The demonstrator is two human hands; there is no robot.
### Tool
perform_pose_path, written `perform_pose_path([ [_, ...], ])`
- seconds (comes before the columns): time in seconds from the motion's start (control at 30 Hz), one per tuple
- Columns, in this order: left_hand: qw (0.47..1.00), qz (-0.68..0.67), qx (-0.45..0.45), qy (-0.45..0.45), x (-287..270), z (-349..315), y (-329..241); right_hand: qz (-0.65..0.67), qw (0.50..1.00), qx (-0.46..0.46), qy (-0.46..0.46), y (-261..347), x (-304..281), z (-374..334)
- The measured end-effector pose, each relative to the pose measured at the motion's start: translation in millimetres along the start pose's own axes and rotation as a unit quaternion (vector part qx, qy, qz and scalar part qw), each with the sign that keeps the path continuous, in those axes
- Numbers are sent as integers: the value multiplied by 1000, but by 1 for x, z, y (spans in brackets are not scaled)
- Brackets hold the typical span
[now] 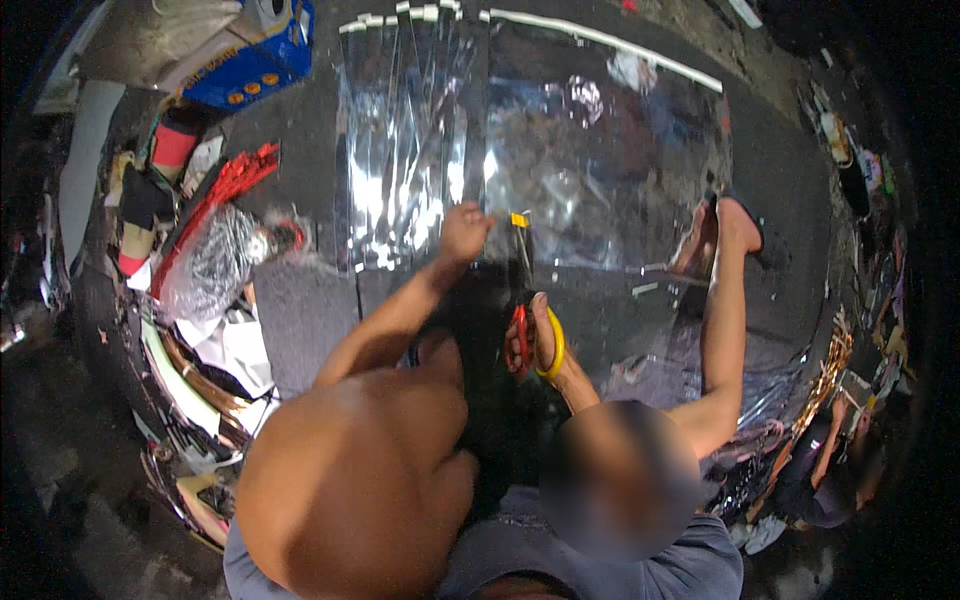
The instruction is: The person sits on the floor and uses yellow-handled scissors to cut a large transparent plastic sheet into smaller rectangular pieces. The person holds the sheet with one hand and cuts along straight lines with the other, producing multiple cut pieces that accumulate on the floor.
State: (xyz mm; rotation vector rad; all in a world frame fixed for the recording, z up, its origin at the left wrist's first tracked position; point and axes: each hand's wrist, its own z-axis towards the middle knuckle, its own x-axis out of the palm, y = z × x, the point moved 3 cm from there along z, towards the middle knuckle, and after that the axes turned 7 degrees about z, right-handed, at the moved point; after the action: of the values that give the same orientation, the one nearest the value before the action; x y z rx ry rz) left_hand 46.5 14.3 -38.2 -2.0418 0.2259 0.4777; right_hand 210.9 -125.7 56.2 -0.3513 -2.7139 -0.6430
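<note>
My right hand [545, 335] is closed round a pair of scissors [524, 262] with one red and one yellow handle loop. The blades point away from me, with a small yellow piece [519, 219] near their tip. My left hand [465, 232] is curled closed at the near edge of the clear plastic, left of the scissors; whatever its fingers hold is hidden. Beyond it lie several clear plastic strips [400, 150] with white far ends. To their right a wide clear plastic sheet [590, 185] lies flat, a white band along its far edge.
A bare foot in a dark sandal [742, 222] rests at the sheet's right edge. On the left are a bundle of red strips [225, 190], a clear plastic bag [215, 265] and a blue box [255, 70]. Scraps line the right side, where another person [825, 470] crouches.
</note>
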Motion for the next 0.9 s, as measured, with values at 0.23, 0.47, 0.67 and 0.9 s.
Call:
perform_pose_path([
  [0.23,988,68,-36,136,-7,16,-15,-26,998,51,-6,-56,18,-27],
  [0.47,982,89,-50,160,-6,16,-15,-80,996,43,-18,-42,27,-3],
  [0.67,980,143,-42,132,-5,17,-21,-25,998,21,-45,-40,17,19],
  [0.9,979,124,121,109,11,-1,-2,-91,993,10,-75,-28,4,31],
])
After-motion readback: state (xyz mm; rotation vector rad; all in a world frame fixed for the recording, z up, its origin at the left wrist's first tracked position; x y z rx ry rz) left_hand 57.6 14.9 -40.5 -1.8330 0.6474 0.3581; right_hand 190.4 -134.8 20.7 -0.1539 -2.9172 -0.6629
